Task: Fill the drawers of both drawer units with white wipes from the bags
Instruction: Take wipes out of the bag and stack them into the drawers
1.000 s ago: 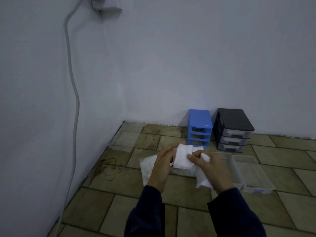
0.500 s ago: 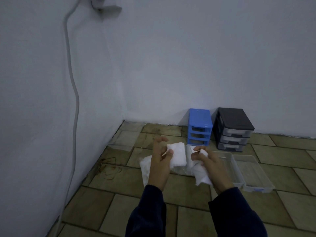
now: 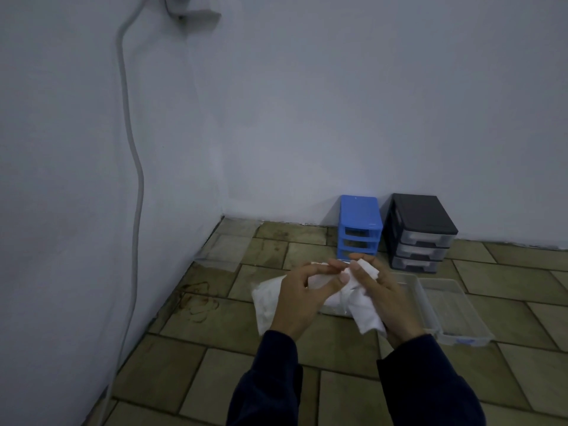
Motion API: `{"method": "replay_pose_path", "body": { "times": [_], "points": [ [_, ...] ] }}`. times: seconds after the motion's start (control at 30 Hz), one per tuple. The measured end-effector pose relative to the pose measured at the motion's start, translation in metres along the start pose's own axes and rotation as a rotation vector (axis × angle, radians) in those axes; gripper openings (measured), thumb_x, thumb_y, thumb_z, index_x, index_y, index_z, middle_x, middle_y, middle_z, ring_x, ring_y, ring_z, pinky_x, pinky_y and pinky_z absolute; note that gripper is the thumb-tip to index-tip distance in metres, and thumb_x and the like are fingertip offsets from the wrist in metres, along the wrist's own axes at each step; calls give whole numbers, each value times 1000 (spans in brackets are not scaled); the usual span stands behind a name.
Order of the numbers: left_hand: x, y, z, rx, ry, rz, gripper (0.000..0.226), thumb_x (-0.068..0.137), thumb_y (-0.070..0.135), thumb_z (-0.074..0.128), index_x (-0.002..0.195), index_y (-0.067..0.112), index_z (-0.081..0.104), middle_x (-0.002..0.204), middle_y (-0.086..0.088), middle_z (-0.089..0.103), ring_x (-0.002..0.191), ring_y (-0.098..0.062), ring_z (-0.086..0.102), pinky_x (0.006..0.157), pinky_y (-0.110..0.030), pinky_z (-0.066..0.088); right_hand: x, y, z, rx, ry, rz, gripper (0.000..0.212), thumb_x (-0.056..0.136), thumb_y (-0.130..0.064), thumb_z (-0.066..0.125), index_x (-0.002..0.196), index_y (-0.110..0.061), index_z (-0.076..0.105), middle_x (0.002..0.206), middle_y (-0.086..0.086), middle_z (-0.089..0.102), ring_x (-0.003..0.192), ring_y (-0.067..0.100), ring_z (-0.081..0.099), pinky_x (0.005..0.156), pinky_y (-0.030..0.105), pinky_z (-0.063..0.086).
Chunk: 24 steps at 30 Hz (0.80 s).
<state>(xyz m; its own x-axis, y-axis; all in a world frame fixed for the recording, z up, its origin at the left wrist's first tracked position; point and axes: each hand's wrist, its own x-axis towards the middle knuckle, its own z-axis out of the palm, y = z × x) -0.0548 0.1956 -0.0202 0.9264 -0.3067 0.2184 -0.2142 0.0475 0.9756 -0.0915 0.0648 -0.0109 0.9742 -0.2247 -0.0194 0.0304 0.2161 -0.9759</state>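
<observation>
Head view: left hand point(image 3: 296, 298) and right hand point(image 3: 381, 295) both pinch white wipes point(image 3: 364, 312) above a wipe bag point(image 3: 266, 299), near the blue drawer unit point(image 3: 360, 227) and black drawer unit point(image 3: 419, 236)

Dim room corner, pale blue-grey walls point(image 3: 338, 103), olive stone-tiled floor point(image 3: 190, 364), grey cable point(image 3: 135, 167) running down left wall

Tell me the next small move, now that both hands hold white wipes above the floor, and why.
Probably lower the white wipes gripped by the left hand and right hand into the clear plastic drawer on the tiled floor just right: it lies pulled out and looks empty.
</observation>
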Motion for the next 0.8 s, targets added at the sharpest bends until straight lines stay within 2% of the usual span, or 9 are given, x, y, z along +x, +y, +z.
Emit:
{"method": "replay_pose_path", "body": {
  "times": [0.1,0.2,0.33,0.43,0.53,0.67,0.8],
  "points": [
    [-1,-2,2,-7,-28,-5,9,81,11,71,83,19,73,90,4,72,95,-13,65,85,-24,51,-2,-1,1,-76,16,-30,36,73,-38,62,101,-15,63,106,12,68,98,27,65,86,43,52],
    [0,-6,2,8,35,-48,8,85,10,66,88,9,73,93,-2,72,93,-13,65,82,-22,51,-1,-1,2,-114,-6,-38,35,74,-35,63,98,-10,63,104,13,69,98,28,65,88,43,51],
    [1,-3,2,-54,140,-147,9,86,8,64,83,13,70,92,4,69,87,-7,62,72,-15,49,1,-1,1,-209,-7,-44,20,85,-23,61,92,-4,62,96,19,66,82,22,64,69,30,53],
    [0,0,1,-90,213,-188,11,86,9,64,79,16,67,88,4,67,83,-8,60,67,-16,50,2,1,0,-226,13,-42,11,88,-16,59,83,-6,59,84,13,63,72,17,59,55,17,48],
    [0,2,-1,-118,237,-202,11,85,8,64,79,16,67,87,5,66,83,-10,60,70,-20,52,2,3,0,-224,30,-41,9,89,-13,59,80,-9,57,80,7,60,72,17,57,54,15,46],
    [0,0,-2,-120,254,-218,9,85,10,65,81,18,68,91,3,67,90,-15,61,74,-26,53,1,3,-1,-232,38,-57,9,88,-11,59,83,-5,58,77,6,59,68,14,55,51,12,45],
    [-2,0,-1,-122,274,-221,8,85,11,65,84,18,68,95,1,67,94,-19,61,79,-31,54,2,4,-3,-314,28,-122,23,89,-15,58,90,8,53,84,16,56,72,18,53,55,14,43]
  ]
}}
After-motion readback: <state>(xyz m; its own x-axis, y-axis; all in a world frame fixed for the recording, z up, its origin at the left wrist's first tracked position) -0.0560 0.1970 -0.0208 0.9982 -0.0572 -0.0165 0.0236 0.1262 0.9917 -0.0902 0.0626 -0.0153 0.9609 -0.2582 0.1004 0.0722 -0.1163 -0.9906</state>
